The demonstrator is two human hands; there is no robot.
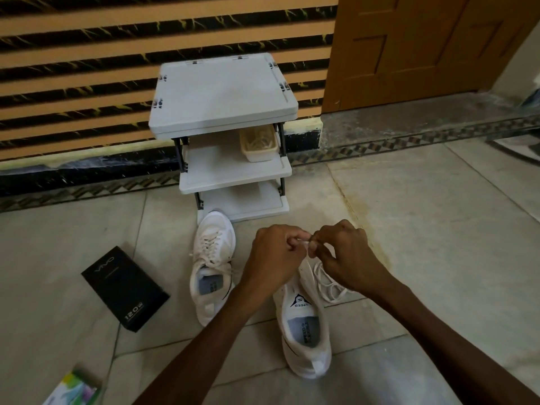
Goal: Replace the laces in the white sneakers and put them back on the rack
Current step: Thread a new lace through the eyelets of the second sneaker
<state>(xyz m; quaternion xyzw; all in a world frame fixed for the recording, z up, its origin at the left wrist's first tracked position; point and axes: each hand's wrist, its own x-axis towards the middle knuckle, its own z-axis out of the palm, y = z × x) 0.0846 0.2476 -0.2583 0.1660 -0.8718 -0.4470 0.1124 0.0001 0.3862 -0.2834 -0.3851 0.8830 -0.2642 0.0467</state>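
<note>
A white lace (323, 285) is being held up over the nearer sneaker (306, 331), which is lying on the tiled floor (438, 229) with its toe pointing toward the rack and its opening facing the camera. The left hand (274, 258) and the right hand (347, 258) are meeting fingertip to fingertip just above the shoe's front. Both are reaching forward on outstretched forearms, knuckles up, fingers curled in. Each hand is pinching the same short stretch of lace near its end between thumb and forefinger. The rest of the lace is trailing down and lying in loose loops on the floor just beside the shoe's right side. The sneaker is showing a black logo on its tongue and a grey printed insole. The second sneaker (211, 267) is sitting just to the left, already laced, its toe almost touching the white three-shelf rack (225, 95). A pale basket (258, 143) is sitting on the rack's middle shelf. A black box (124, 289) is lying further left on the floor, and a colourful box (73, 388) is showing at the bottom edge.
</note>
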